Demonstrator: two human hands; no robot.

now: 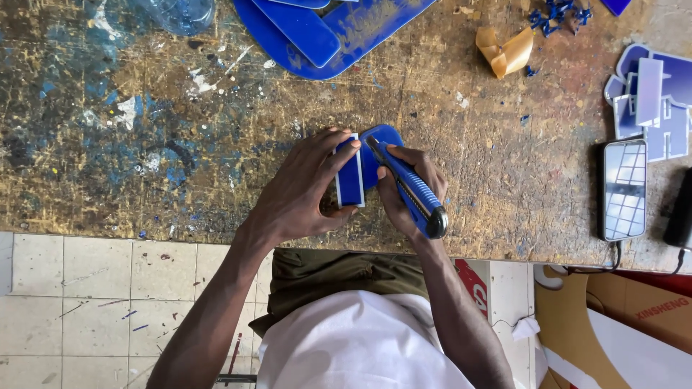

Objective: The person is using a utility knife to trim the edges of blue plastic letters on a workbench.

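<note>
My left hand point(299, 191) grips a small blue rectangular piece with a white edge point(350, 180), holding it upright on the worn wooden workbench point(216, 144). My right hand point(404, 194) holds a blue utility knife point(411, 191), its blade tip pointing at the top of the piece. A rounded blue piece point(382, 140) lies flat right behind the upright one, partly hidden by my fingers.
Large blue cut-out sheets point(324, 29) lie at the top middle, and blue and white letter shapes point(649, 101) at the right. A phone point(623, 189) with a cable lies on the right. Crumpled tan tape point(504, 52) and blue shavings point(555, 14) sit at the top right. Tiled floor lies below.
</note>
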